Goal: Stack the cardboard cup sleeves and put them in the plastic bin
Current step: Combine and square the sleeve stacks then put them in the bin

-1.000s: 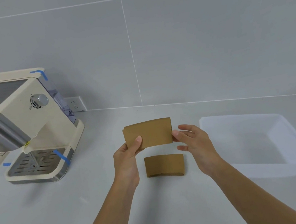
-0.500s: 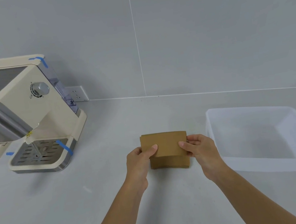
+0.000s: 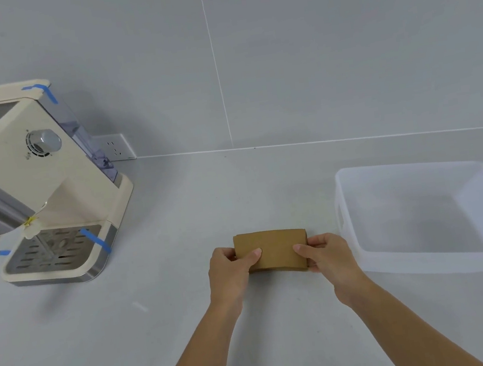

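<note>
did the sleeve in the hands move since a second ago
Yes. The held sleeve came down from above the counter onto the sleeve that lay there, both hands still gripping; the bin remains to the right.

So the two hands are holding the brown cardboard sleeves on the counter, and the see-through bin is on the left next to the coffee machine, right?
Not quite. The plastic bin sits on the right, far from the coffee machine, which is on the left. The head view shows it. The rest is right: the left hand and right hand hold the cardboard sleeves on the counter.
</note>
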